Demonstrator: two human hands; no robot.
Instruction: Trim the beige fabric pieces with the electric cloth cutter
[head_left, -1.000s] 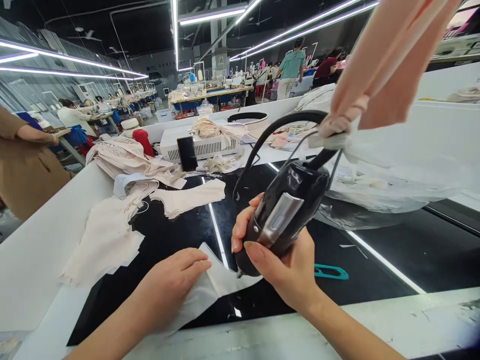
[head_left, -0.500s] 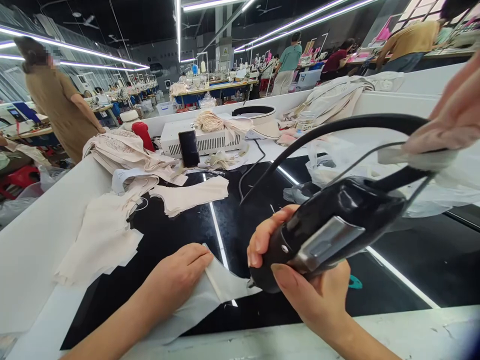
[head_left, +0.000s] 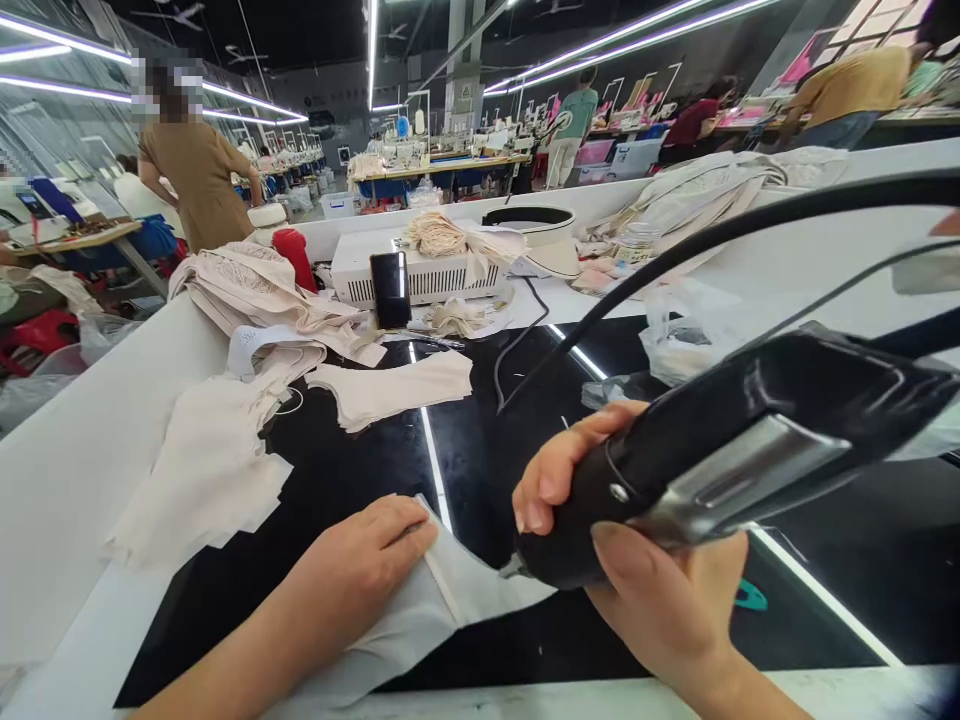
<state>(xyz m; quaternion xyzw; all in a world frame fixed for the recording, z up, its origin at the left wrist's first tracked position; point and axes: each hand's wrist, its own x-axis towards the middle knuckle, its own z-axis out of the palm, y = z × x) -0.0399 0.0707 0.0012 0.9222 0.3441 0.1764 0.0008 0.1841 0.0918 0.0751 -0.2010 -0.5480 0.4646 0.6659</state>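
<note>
My left hand presses on a pale fabric piece, its thumb and fingers closed together at the fabric's upper edge. My right hand is wrapped round a black handheld tool with a silver metal lever and a cable at its rear. The tool's small metal tip is at the fabric's curved edge, to the right of my left hand. Part of the fabric lies hidden under my left hand and forearm.
On the glossy black tabletop lies a stack of cut fabric. More fabric is at left. A phone leans on a white box. A teal object lies at right. People stand beyond.
The tool and my right hand have shifted right and look nearer. My left hand and the fabric appear slightly further right. The person at left has turned and moved.
</note>
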